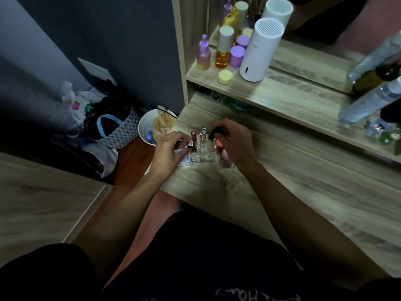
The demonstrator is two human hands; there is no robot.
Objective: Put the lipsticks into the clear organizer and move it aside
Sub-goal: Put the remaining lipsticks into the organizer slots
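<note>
Nearest me are my lap in dark shorts and my two forearms reaching out over the wooden desk [282, 192]. On the shirt hem at the bottom edge there is pale lettering, cut off; I cannot read it properly.

My left hand [167, 151] is pinched on a lipstick with a metallic cap [190, 144], held at the near-left corner of the clear organizer [204, 154], which sits on the desk between my hands. My right hand [233, 142] is pinched on a black lipstick [214, 131], tilted over the far-right cells.

Two tubes already stand upright in the far row: a dark red lipstick [193, 135] and a silver-capped lipstick [203, 132]. Something pink and coral [223, 153] shows just under my right palm; I cannot tell what it is.

To do this well I would bring each tube upright first, line its base over an empty cell, then lower it straight so it does not knock the standing ones or shove the light organizer.

A white card [187, 159] under the organizer's left edge carries print, too blurred to read.

Farther off, the shelf [293, 96] holds a white cylindrical appliance [259, 51] with a small grey logo I cannot make out, beside purple and amber bottles.
</note>
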